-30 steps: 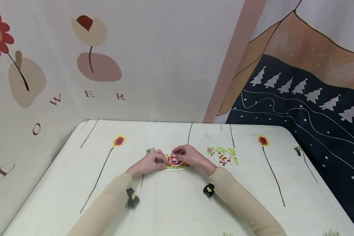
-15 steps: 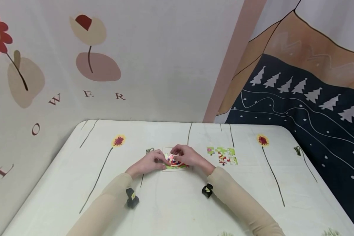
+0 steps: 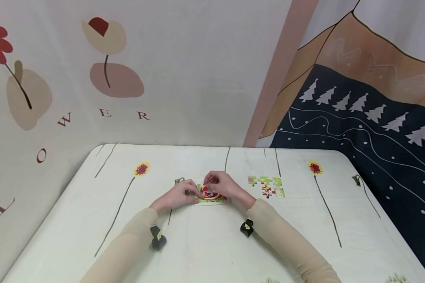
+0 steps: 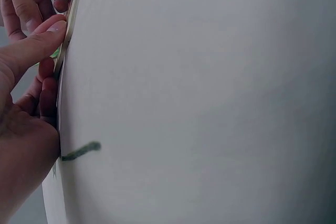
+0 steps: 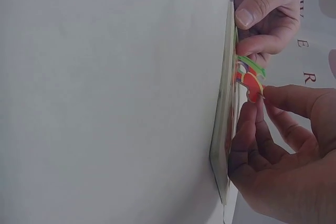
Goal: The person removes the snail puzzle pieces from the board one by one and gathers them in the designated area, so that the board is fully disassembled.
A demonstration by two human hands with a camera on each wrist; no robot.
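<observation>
A picture puzzle in a thin pale board [image 3: 212, 204] lies on the table before me. My left hand [image 3: 179, 194] is at its left side, thumb and index fingertip resting on the board. From the right, my right hand [image 3: 223, 184] reaches over it. In the right wrist view my right hand [image 5: 294, 145] pinches a red-orange puzzle piece [image 5: 252, 85] just above the board, tilted up. A green-edged part [image 5: 257, 67] shows beside that piece, close to the left index finger. Whether the two are joined is unclear. Both hands hide much of the picture.
Right of the board lies a group of loose puzzle pieces [image 3: 272, 181], mostly green with some red. A white cloth [image 3: 212, 247] with printed flowers covers the table. Behind stands a printed curtain [image 3: 191, 78]. Black cameras hang at both wrists.
My right hand has shifted slightly left and up over the board, and its piece has changed its tilt. My left hand stays in place at the board.
</observation>
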